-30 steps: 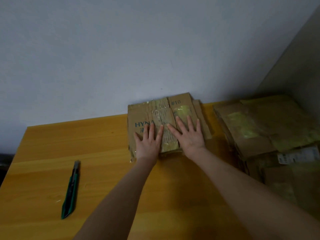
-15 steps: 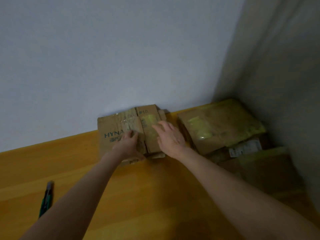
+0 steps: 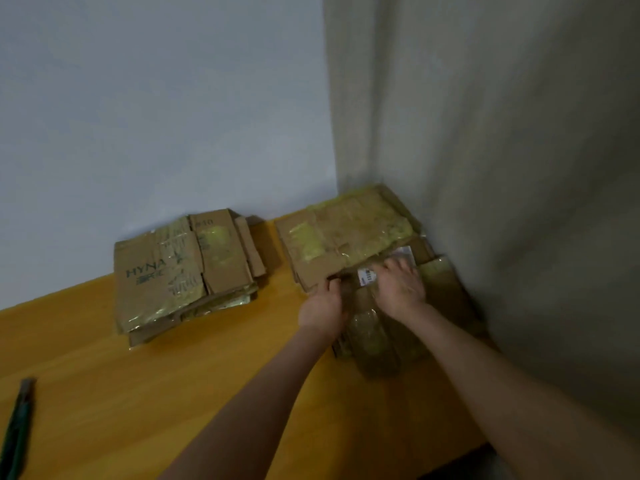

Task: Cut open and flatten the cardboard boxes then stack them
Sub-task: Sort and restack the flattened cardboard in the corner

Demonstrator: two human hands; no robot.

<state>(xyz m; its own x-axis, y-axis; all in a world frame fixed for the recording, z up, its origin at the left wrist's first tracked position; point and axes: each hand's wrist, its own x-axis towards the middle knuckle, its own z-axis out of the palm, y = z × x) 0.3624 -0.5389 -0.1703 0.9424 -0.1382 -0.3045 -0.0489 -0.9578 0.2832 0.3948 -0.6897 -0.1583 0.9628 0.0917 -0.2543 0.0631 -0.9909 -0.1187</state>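
Step rn imo: pulling the next one off the corner pile point(image 3: 346, 230), no cutting yet. The labelled box point(image 3: 375, 329) sits right under both sets of fingers, by the wall. Left hand point(image 3: 322, 308) reaches fwd, fingers curled round a cardboard edge, gripping it. Right hand point(image 3: 403, 289) lies palm-down, fingers spread over the white label point(image 3: 367, 274), not clamping afaict. Next I'd drag it onto bare desk point(image 3: 207, 382). Knife point(image 3: 17, 427) is way left of the fingers, flattened stack point(image 3: 180, 271) nearer left.
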